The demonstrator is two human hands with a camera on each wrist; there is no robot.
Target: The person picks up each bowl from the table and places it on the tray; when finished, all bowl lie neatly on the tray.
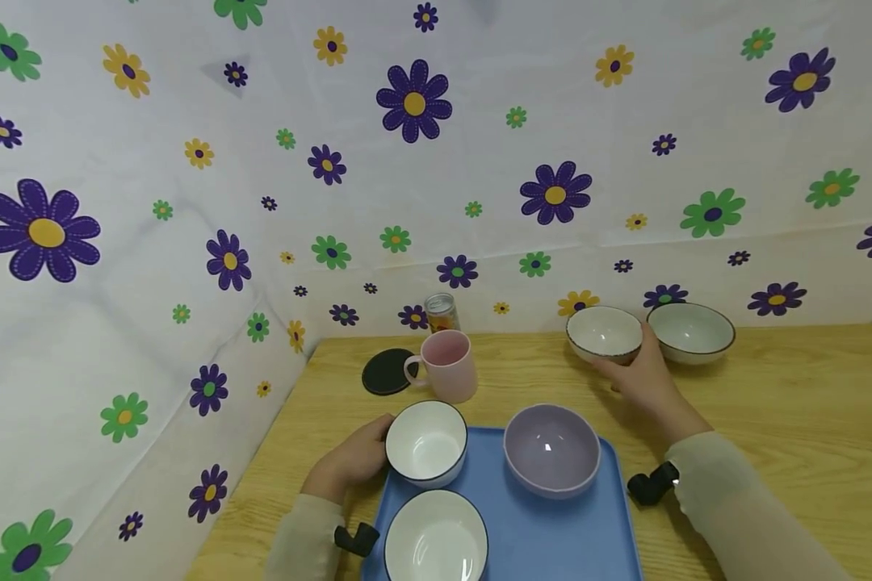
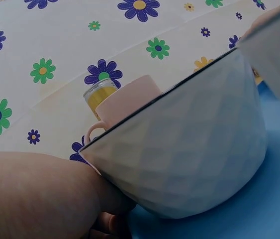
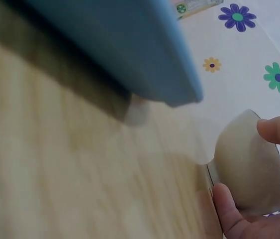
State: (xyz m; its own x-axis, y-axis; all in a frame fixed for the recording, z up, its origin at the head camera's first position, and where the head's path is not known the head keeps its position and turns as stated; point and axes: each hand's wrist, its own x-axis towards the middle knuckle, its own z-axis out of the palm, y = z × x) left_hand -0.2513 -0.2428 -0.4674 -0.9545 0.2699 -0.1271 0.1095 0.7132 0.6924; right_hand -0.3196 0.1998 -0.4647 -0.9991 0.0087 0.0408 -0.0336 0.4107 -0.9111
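Note:
My left hand [image 1: 356, 456] is at the outer side of a white dark-rimmed bowl [image 1: 426, 442] at the back left of a blue tray [image 1: 545, 541]. In the left wrist view this bowl [image 2: 189, 144] shows a faceted outside; its body hides part of my fingers, curled beside its lower wall. Behind the tray, my right hand [image 1: 645, 373] grips a smaller cream bowl [image 1: 603, 332] with a dark rim. The right wrist view shows fingers and thumb on opposite parts of this bowl [image 3: 249, 164]. Whether its base touches the table cannot be told.
Also on the tray are a lilac bowl [image 1: 552, 452] and another white bowl [image 1: 436, 537]. A wide pale bowl [image 1: 690, 332] stands right of my right hand. Behind the tray are a pink mug [image 1: 450, 371], a can [image 1: 442, 311] and a black coaster [image 1: 387, 373]. Flowered cloth [image 1: 480, 202] backs the table.

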